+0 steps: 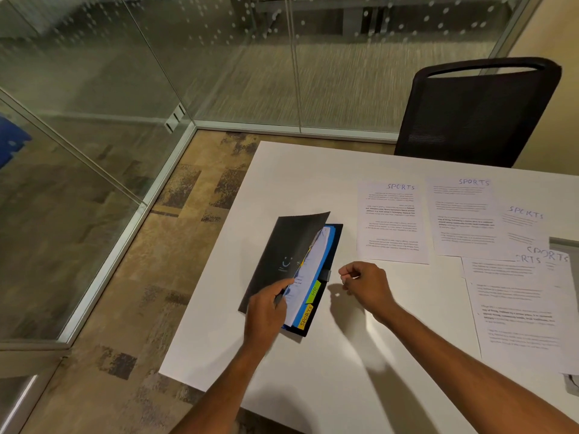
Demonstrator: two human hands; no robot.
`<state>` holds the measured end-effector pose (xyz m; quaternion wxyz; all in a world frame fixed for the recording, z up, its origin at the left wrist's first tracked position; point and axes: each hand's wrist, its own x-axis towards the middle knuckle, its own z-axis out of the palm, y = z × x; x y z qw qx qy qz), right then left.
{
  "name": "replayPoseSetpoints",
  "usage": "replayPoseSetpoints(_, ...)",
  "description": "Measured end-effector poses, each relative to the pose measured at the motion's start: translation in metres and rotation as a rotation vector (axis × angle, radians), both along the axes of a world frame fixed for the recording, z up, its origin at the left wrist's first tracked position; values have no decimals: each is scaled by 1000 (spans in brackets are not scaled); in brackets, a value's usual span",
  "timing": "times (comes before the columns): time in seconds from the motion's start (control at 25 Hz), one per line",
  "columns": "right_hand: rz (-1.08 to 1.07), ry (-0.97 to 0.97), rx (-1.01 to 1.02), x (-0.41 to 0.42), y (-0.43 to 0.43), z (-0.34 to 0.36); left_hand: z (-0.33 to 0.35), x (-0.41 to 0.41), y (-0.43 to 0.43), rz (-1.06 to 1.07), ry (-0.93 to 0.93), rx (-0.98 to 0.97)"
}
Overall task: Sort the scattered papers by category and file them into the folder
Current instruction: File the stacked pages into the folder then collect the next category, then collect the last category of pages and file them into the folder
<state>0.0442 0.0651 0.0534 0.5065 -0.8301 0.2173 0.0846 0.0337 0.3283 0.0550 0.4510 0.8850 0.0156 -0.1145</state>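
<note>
Head view: black folder [337,236], limp cover [288,242] pinched by our left grip [266,308]; right grip [365,285] curled, empty. SPORTS sheets [393,222]: light, floppy; we would lift them by an edge.

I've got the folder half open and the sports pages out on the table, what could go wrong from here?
Your left hand only half lifts the folder cover; it may flop shut on the sheets inside. The SPORTS tab sits beside a green tab, so pages could get misfiled. The SPORTS papers overlap; one could be missed.
</note>
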Motion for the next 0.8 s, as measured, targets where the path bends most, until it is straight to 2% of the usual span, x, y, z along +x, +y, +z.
replayPoseSetpoints(0.12, -3, 34, -14, -9, -11, -5, -18, 2, -11, -10, -27, 77)
replayPoseSetpoints(0.32, -66, 70, 24, -25, -24, -6, -55, 9, -21, 25, 63, 215)
replayPoseSetpoints(0.52, -148, 148, 110, -39, -32, -4, -78, 11, -33, 47, 76, 262)
replayPoseSetpoints(0.8, -212, 218, 232, -60, -45, -9, -100, 1, -48, -27, 14, 408)
